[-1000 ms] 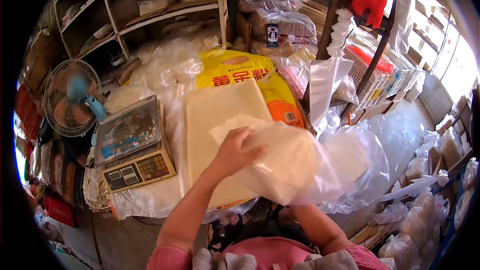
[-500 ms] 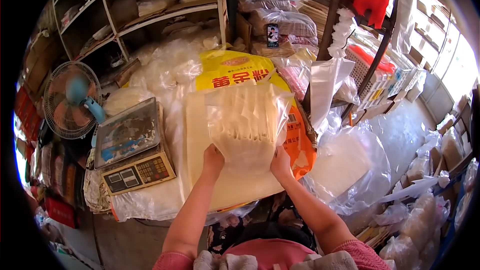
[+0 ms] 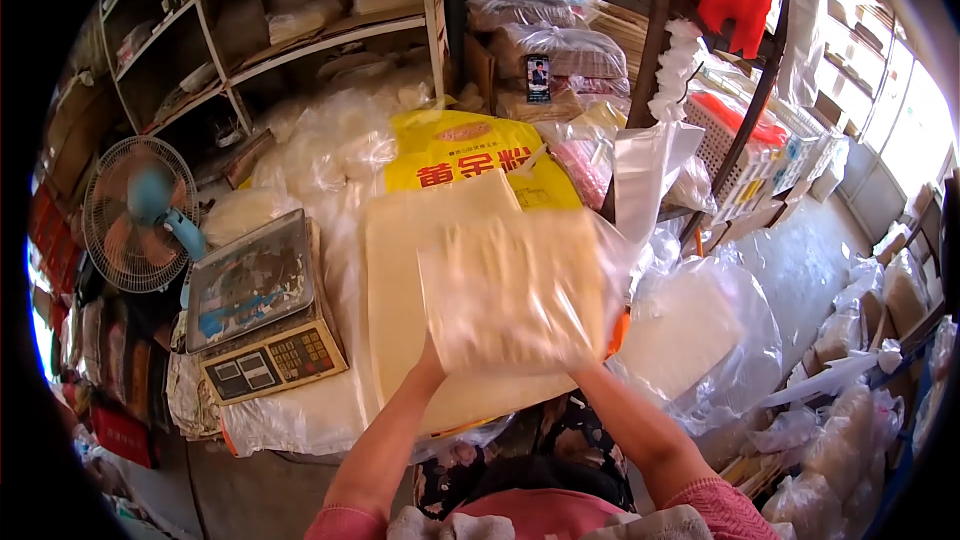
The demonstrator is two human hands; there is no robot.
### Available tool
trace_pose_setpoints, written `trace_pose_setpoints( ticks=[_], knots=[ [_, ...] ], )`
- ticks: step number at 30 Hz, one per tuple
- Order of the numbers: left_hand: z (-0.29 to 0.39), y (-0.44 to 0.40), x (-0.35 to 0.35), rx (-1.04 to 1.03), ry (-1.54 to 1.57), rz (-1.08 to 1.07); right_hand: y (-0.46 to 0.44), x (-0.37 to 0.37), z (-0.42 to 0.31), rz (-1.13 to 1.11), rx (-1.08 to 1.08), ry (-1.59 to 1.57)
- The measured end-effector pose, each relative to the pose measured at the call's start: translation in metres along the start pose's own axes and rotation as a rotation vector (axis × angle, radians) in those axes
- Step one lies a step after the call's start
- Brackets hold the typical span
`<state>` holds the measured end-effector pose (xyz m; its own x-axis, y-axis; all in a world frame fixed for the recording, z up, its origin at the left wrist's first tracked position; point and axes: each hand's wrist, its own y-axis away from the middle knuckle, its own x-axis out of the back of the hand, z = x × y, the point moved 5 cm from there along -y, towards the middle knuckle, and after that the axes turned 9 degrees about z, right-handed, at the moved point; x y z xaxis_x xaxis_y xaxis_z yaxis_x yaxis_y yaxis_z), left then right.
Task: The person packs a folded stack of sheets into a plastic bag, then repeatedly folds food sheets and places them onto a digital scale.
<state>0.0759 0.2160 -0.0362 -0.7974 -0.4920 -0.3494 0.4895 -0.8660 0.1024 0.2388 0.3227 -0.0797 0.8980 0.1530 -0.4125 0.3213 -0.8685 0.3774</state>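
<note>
A clear plastic bag point(image 3: 515, 285) with pale cream sheets in it is raised and tilted above the table, smeared by motion. My left hand point(image 3: 432, 358) grips its near left corner, and my right hand point(image 3: 588, 372) has the near right corner. The bag covers most of my fingers on both sides. Under it lies a larger cream sheet or flat stack point(image 3: 395, 290), its left part and far edge showing. Beyond that, a yellow printed sack point(image 3: 450, 140) with red characters is spread out.
A digital scale point(image 3: 265, 310) stands left of the sheets, with a fan point(image 3: 145, 205) further left. Crumpled clear plastic point(image 3: 330, 130) is heaped at the back. More bagged pale sheets point(image 3: 690, 330) lie at the right. Shelves point(image 3: 330, 35) and a dark post point(image 3: 652, 40) rise behind.
Both hands have lifted the bag off the flat stack and moved it nearer and slightly right. The far edge of the stack beneath now shows.
</note>
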Motion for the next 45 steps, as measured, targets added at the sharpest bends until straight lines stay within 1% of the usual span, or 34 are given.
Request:
trace_pose_setpoints(
  ticks=[1,2,3,4,5,6,7,8,9,11,12,14,16,18,19,20,23,26,27,30,33,34,36,38,39,42,43,45],
  knots=[
    [0.022,-0.001,-0.01,-0.106,-0.062,-0.008,0.002,-0.013,-0.013,0.003,-0.082,-0.175],
    [0.051,-0.006,-0.02,-0.26,-0.2,0.003,0.011,-0.024,-0.031,0.034,-0.127,-0.321],
    [0.092,-0.011,-0.035,-0.47,-0.393,0.013,0.016,-0.037,-0.054,0.045,-0.08,-0.37],
    [0.134,-0.014,-0.05,-0.695,-0.61,0.074,0.022,-0.05,-0.081,0.048,0.008,-0.383],
    [0.174,-0.016,-0.065,-0.905,-0.798,0.176,0.029,-0.062,-0.11,0.049,0.146,-0.345],
    [0.222,0.0,-0.089,-1.061,-0.923,0.196,0.039,-0.072,-0.137,0.061,0.306,-0.276],
    [0.25,0.009,-0.107,-1.206,-0.871,0.124,0.062,-0.078,-0.166,0.052,0.625,-0.104],
    [0.267,0.017,-0.118,-1.349,-0.814,0.049,0.089,-0.084,-0.192,0.092,0.945,0.043],
    [0.271,0.02,-0.122,-1.422,-0.846,-0.019,0.121,-0.091,-0.208,0.256,1.204,0.34],
    [0.278,0.026,-0.123,-1.573,-0.903,-0.156,0.126,-0.082,-0.191,0.231,1.461,0.726],
    [0.269,0.026,-0.118,-1.613,-0.949,-0.22,0.13,-0.075,-0.176,0.218,1.578,0.927],
    [0.229,0.034,-0.099,-1.69,-1.042,-0.356,0.139,-0.066,-0.142,0.032,1.53,1.069],
    [0.197,0.063,-0.084,-1.623,-1.142,-0.324,0.149,-0.056,-0.113,-0.086,1.422,1.151],
    [0.168,0.089,-0.073,-1.459,-0.995,-0.337,0.168,-0.052,-0.108,-0.148,1.309,1.169],
    [0.161,0.103,-0.068,-1.371,-0.951,-0.26,0.176,-0.051,-0.108,-0.18,1.25,1.177],
    [0.154,0.115,-0.063,-1.28,-0.906,-0.186,0.18,-0.048,-0.108,-0.204,1.247,1.194],
    [0.118,0.125,-0.031,-0.611,-0.549,0.25,0.189,-0.039,-0.109,-0.266,1.251,1.24],
    [0.042,0.098,0.016,0.26,-0.361,0.04,0.199,-0.04,-0.113,-0.33,1.294,1.255],
    [0.043,0.101,0.013,0.272,-0.228,-0.131,0.201,-0.042,-0.115,-0.359,1.311,1.247],
    [0.077,0.114,-0.016,0.042,-0.2,-0.166,0.208,-0.054,-0.114,-0.421,1.351,1.283],
    [0.048,0.105,-0.025,-0.22,-0.45,-0.383,0.204,-0.072,-0.101,-0.536,1.366,1.286],
    [0.038,0.106,-0.031,-0.183,-0.492,-0.433,0.201,-0.077,-0.096,-0.587,1.366,1.275],
    [0.023,0.105,-0.03,-0.186,-0.478,-0.413,0.19,-0.08,-0.089,-0.579,1.279,1.356],
    [0.009,0.099,-0.02,-0.086,-0.663,-0.319,0.176,-0.081,-0.083,-0.566,1.19,1.436],
    [0.008,0.097,-0.018,-0.033,-0.753,-0.268,0.168,-0.081,-0.084,-0.505,1.263,1.337],
    [0.051,0.109,-0.034,-0.572,-0.893,0.078,0.135,-0.072,-0.08,-0.337,1.102,1.44],
    [0.057,0.112,-0.038,-0.652,-0.896,0.121,0.126,-0.072,-0.079,-0.305,1.099,1.389],
    [0.064,0.113,-0.044,-0.85,-0.993,0.056,0.122,-0.073,-0.079,-0.284,1.083,1.386]
  ],
)
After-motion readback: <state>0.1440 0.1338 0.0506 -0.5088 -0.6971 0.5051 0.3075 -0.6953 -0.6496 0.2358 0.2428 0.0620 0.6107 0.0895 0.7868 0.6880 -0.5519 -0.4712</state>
